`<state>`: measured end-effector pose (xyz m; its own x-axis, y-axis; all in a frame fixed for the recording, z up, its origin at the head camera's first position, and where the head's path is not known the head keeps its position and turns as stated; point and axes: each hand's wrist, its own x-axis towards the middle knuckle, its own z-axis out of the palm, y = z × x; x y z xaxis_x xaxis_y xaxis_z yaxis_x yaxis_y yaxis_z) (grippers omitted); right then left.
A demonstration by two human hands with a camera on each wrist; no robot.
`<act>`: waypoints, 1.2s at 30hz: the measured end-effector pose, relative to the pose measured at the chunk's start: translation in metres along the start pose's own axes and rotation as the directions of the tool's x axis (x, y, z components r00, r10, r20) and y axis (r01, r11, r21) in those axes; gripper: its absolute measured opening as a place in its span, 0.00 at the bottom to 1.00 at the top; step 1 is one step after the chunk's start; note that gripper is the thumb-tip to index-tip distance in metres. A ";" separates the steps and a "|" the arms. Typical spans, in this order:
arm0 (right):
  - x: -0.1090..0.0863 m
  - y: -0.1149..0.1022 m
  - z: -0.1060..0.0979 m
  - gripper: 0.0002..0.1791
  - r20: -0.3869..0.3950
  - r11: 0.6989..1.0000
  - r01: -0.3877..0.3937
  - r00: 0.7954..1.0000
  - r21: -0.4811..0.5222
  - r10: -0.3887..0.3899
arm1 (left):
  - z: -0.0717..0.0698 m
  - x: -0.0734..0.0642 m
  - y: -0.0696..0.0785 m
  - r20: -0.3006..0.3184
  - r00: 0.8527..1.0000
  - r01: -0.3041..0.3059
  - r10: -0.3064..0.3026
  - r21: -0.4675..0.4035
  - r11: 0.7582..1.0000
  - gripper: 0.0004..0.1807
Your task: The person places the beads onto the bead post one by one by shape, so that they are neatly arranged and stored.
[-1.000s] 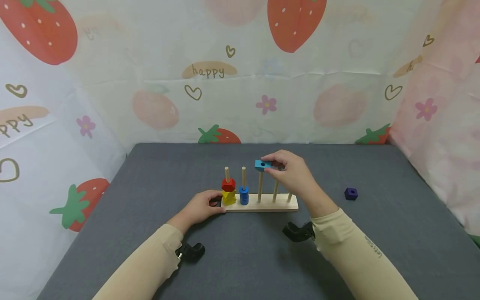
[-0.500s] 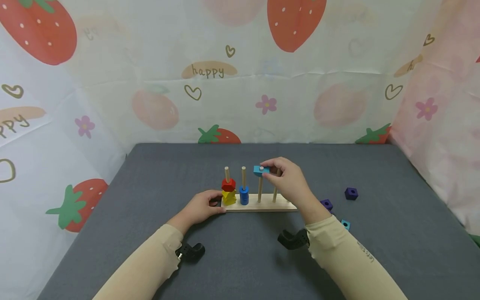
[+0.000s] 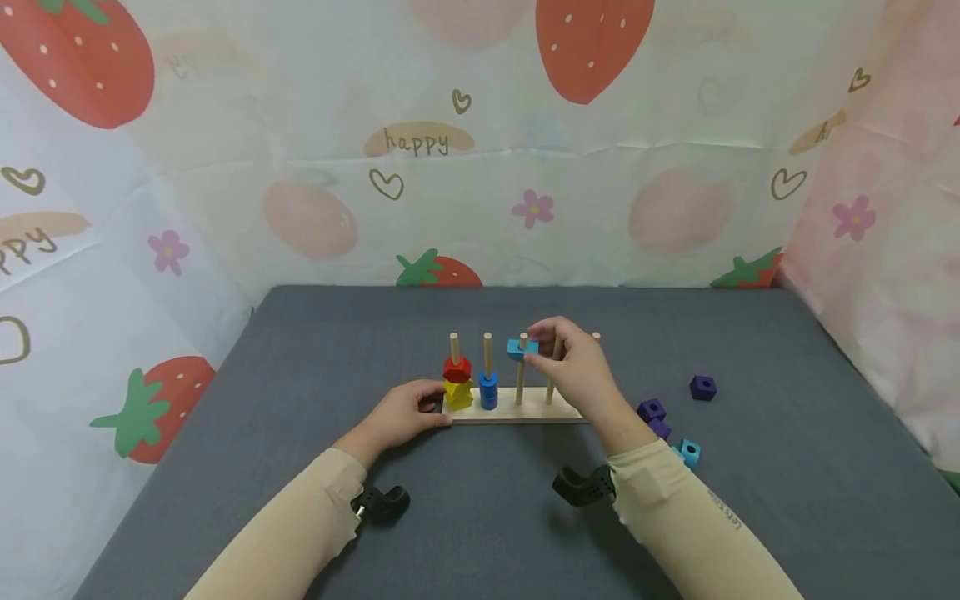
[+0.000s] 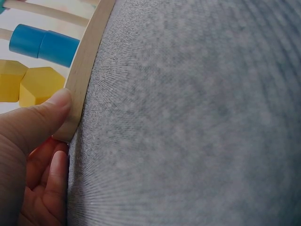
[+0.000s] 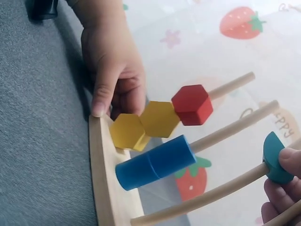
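My left hand grips the left end of a wooden peg stand, thumb on its front edge in the left wrist view. Between thumb and fingers, my right hand pinches a light-blue half-round block. That block is threaded near the top of the third peg, whose tip shows above it. On the first peg, a red hexagonal block sits above two yellow hexagonal blocks. The second peg carries two blue cylinders. My right hand partly hides the two rightmost pegs.
To the right lies a lone purple cube. Nearer my right forearm are more purple blocks and light-blue blocks, partly covered by the sleeve. A printed cloth hangs behind the grey table.
My right hand has lowered the light-blue block from above the third peg onto its upper part. As the right forearm shifted left, purple and light-blue blocks came into view. My left hand stays put.
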<state>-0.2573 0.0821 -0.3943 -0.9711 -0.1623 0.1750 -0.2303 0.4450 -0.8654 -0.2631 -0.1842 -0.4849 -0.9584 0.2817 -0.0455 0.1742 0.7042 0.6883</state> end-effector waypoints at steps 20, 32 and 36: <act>-0.008 0.029 0.021 0.12 -0.038 0.984 -0.149 0.987 0.099 0.154 | 0.001 0.000 0.000 0.000 1.000 -0.011 0.011 0.005 1.000 0.27; -0.010 0.050 0.036 0.14 -0.020 0.971 -0.233 0.972 0.063 0.234 | 0.000 0.000 0.000 -0.003 1.000 0.000 0.000 -0.002 1.000 0.27; -0.011 0.051 0.037 0.13 -0.027 0.966 -0.256 0.966 0.026 0.256 | 0.000 0.000 0.001 -0.002 1.000 0.005 -0.005 -0.006 1.000 0.27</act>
<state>-0.2565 0.0739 -0.4581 -0.9990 -0.0191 -0.0403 0.0275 0.4482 -0.8935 -0.2625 -0.1833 -0.4843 -0.9598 0.2767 -0.0473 0.1681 0.7015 0.6925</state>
